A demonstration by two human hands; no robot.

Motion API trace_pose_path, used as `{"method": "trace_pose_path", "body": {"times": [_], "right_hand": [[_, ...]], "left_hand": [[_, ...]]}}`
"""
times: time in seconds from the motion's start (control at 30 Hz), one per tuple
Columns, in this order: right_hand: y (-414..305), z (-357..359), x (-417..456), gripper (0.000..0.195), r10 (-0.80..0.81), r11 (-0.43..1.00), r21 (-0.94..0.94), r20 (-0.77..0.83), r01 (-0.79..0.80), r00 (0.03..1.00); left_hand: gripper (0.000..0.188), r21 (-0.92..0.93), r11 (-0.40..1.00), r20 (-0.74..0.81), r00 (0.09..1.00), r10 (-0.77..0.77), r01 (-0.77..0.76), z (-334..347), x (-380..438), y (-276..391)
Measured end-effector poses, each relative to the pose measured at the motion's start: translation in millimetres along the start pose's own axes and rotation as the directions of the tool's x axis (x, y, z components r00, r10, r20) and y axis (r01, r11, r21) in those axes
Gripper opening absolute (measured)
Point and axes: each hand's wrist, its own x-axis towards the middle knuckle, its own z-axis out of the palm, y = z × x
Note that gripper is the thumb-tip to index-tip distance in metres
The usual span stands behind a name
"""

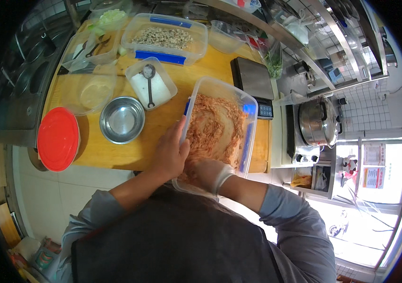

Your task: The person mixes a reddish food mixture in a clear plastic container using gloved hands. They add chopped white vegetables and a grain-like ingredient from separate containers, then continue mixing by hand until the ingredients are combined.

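A clear plastic container (227,86) with blue side clips holds ground meat (206,123), spread in a swirl. My left hand (172,150), bare, rests against the container's left wall, with the thumb near the rim. Inside, at the near end, my right hand (209,173) wears a thin clear glove and is sunk in the meat, so its fingers are hidden. Left of the container stand a tub of white powder (140,90) with a dark measuring spoon (149,85) on top, and a stainless steel bowl (122,120).
A digital scale (252,78) lies right of the container. Behind are a clear box of chopped filling (163,38) and a tub with spoons (96,44). A red-lidded tub (58,139) stands at the left table edge. A lidded steel pot (318,122) is at the right.
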Motion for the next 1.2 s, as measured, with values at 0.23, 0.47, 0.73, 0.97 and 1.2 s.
{"method": "trace_pose_path", "body": {"times": [0.23,0.47,0.73,0.97,1.2], "right_hand": [[28.9,-57.9,28.5,0.047,0.164,0.892,-0.358,-0.31,-0.274,0.937],[-7.4,-8.2,15.8,0.035,-0.138,0.984,-0.141,-0.238,0.107,0.961],[50.4,-9.9,52.7,0.033,0.109,0.921,-0.355,-0.168,-0.163,0.98],[-0.1,37.2,25.7,0.033,0.072,0.996,0.082,-0.352,-0.046,0.933],[70.5,-3.4,28.8,0.042,0.115,0.952,0.303,-0.202,-0.05,0.973]], "left_hand": [[0.057,-0.019,1.0,0.059,0.998,-0.021,0.022,-4.9,0.4,-1.1],[0.055,-0.014,1.0,-0.019,1.0,0.023,-0.023,0.8,0.8,-0.5],[0.056,-0.008,1.0,-0.015,1.0,0.02,-0.021,-0.7,1.3,-3.7],[0.055,-0.048,0.998,0.035,0.999,-0.028,0.03,-2.6,1.9,1.8],[0.057,-0.007,0.999,0.0,0.999,0.035,-0.035,-3.8,2.8,1.3]]}}
